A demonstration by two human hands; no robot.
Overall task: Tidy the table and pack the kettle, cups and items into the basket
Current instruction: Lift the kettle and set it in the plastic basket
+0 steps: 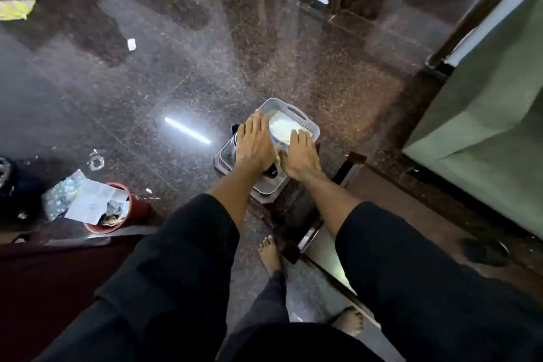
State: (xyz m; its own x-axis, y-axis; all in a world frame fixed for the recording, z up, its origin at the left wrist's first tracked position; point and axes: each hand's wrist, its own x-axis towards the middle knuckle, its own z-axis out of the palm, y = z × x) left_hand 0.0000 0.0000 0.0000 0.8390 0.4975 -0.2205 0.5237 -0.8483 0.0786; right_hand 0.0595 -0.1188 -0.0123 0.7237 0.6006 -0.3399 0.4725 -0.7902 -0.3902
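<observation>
Perforated plastic basket [296,117] under flat hands [255,141]

overfull red bin [138,209] on dark floor [205,53]

Dark speckled stone floor [205,73], tube-light reflection [187,130], overfilled red bin [117,214] left.
</observation>
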